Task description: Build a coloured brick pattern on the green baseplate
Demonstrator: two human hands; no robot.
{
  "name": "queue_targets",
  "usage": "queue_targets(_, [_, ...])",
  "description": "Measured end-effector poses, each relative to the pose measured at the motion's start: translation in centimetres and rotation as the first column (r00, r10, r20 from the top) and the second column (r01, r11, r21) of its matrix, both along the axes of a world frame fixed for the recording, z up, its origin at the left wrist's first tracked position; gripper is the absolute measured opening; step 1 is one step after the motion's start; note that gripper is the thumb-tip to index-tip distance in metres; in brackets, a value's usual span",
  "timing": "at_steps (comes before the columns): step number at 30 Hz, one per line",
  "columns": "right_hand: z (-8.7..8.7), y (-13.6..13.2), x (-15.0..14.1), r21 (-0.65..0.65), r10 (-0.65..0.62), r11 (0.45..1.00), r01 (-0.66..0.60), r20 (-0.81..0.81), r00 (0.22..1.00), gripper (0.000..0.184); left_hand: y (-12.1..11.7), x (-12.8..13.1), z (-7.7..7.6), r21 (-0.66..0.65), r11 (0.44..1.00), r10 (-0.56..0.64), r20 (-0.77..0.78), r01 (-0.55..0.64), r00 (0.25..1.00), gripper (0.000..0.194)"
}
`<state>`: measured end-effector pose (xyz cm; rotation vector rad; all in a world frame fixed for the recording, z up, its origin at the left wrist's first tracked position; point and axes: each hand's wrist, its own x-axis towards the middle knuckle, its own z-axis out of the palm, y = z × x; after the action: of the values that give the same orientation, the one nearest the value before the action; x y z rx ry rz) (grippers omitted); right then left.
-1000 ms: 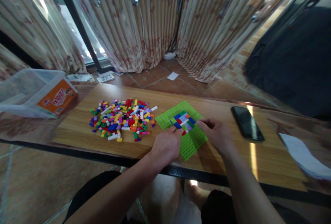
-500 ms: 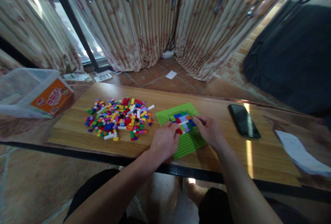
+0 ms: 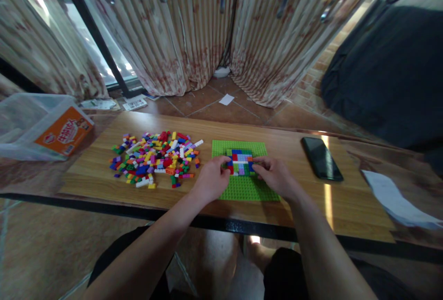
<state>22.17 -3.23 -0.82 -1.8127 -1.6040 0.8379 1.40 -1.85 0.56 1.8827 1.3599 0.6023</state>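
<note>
A green studded baseplate (image 3: 249, 189) lies squared to the table's front edge. On its upper middle sits a flat rectangular block of toy bricks (image 3: 242, 161) in blue, red, white, green, lilac and orange. My left hand (image 3: 213, 177) holds the block's left edge with bent thumb and fingers. At the right edge, my right hand (image 3: 275, 175) grips the block with thumb and fingers curled. The fingertips partly cover both sides of the block, so I cannot tell whether it is pressed onto the studs.
A heap of loose toy bricks (image 3: 155, 157) spreads left of the baseplate on the wooden table (image 3: 104, 184). A clear plastic box (image 3: 34, 152) with an orange label stands at far left. To the right lie a black phone (image 3: 321, 159) and white paper (image 3: 394, 198).
The baseplate and brick block have turned from a slant to square with the table edge. Both hands have moved with them and stay at the block's sides. The view has shifted slightly.
</note>
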Motion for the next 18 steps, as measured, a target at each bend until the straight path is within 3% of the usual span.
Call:
queue_targets(8, [0.7,-0.3,0.0,-0.095,0.032,0.994,-0.05,-0.179,0.983,0.041,0.1,0.5,-0.2,0.004,0.998,0.059,0.052,-0.059,0.997,0.031])
queue_targets(18, [0.3,0.0,-0.2,-0.115,0.02,0.993,-0.037,-0.144,0.989,0.037,0.5,0.8,-1.1,-0.065,0.99,0.132,0.136,-0.124,0.982,0.03])
